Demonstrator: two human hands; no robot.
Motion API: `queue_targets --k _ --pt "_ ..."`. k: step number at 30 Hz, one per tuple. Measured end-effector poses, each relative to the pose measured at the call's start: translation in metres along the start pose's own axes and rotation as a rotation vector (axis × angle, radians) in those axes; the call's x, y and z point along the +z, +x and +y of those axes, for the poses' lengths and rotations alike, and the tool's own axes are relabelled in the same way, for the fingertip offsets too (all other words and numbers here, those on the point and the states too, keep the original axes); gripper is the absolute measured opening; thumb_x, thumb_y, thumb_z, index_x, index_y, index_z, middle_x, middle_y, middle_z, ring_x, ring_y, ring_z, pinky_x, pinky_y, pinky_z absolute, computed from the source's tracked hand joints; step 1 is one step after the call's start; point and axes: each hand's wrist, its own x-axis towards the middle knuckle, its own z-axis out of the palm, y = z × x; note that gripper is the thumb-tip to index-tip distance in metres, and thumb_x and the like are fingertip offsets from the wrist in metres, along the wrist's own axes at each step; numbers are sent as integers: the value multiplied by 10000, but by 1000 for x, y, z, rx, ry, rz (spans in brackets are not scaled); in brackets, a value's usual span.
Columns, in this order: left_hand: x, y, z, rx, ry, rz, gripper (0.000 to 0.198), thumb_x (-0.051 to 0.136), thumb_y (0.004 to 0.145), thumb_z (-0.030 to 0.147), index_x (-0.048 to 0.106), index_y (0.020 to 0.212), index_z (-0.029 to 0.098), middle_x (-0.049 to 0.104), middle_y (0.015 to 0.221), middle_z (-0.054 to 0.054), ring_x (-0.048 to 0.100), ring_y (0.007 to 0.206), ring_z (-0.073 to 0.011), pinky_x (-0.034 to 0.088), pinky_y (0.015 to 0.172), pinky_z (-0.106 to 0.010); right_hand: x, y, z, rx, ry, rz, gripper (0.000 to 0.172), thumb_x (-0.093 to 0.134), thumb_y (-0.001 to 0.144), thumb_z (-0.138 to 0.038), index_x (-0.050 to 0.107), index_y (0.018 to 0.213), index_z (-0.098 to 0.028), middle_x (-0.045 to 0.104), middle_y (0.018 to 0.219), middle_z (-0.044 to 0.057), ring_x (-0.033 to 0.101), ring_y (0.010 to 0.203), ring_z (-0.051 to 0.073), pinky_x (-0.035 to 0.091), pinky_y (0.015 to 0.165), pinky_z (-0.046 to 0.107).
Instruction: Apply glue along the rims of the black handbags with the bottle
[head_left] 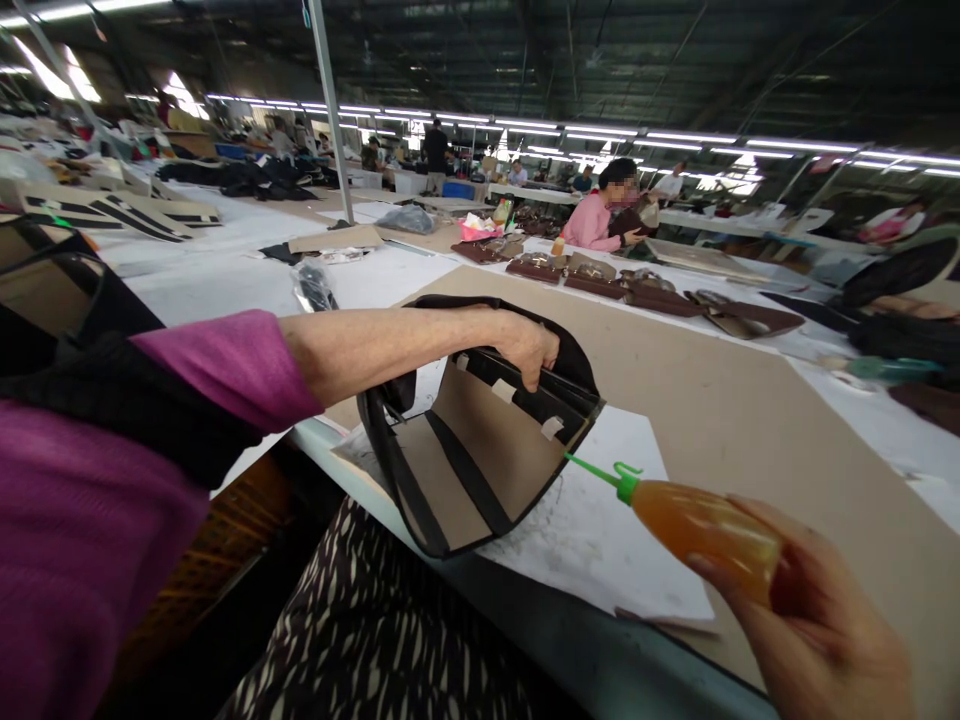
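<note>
A black bag body with a tan lining (487, 430) lies open at the table's front edge, its inside towards me. My left hand (529, 345) reaches across it, fingers curled over the upper dark panel and gripping it. Pale tabs (553, 428) show along that panel. In my right hand (817, 600) is a squeeze bottle of orange-brown liquid (705, 525), held on its side with the fingers wrapped round it. The tip of its green nozzle (600, 472) is at the bag's right edge; whether it touches I cannot tell.
Stained white paper (600, 540) lies under the bag, over brown board (750, 430). Brown pieces with metal fittings (536, 266) line the far side. A co-worker in pink (592, 222) sits beyond. More black pieces (52, 290) stand at left, near an orange crate (217, 540) below.
</note>
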Motion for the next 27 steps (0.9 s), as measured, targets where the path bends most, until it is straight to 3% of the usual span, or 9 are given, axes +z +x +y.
queue_targets --k 4,8,16,21,27 --pt "0 -1 0 -8 -50 -16 121 678 738 119 740 842 114 542 554 53 476 572 -105 343 551 -222 -2 8 -10 5 -31 119 550 691 712 -601 605 1160 -293 622 1147 53 596 908 352 438 872 525" --pt "0 -1 0 -16 -70 -6 127 687 731 109 740 846 112 538 545 56 482 571 -105 343 549 -218 -1 8 -12 -4 -30 140 548 687 727 -594 597 1173 -289 613 1164 51 596 915 342 444 879 506" --pt "1 -1 1 -25 0 14 184 690 711 142 760 880 152 624 617 30 505 617 -129 373 640 -238 11 -17 11 -71 22 -89 411 681 807 -492 614 1146 -269 674 1055 23 672 835 208 552 715 214" --pt "2 -2 3 -4 55 5 193 676 748 137 742 929 148 636 676 36 515 639 -116 360 598 -223 16 -30 23 -31 37 -164 423 673 826 -491 601 1181 -272 664 1101 37 681 857 228 566 736 238" --pt "2 -2 5 -2 90 6 162 685 742 99 730 896 124 530 569 55 471 591 -111 338 548 -228 27 -39 24 -23 21 -174 424 689 802 -513 620 1146 -274 680 1071 25 673 878 229 526 847 255"
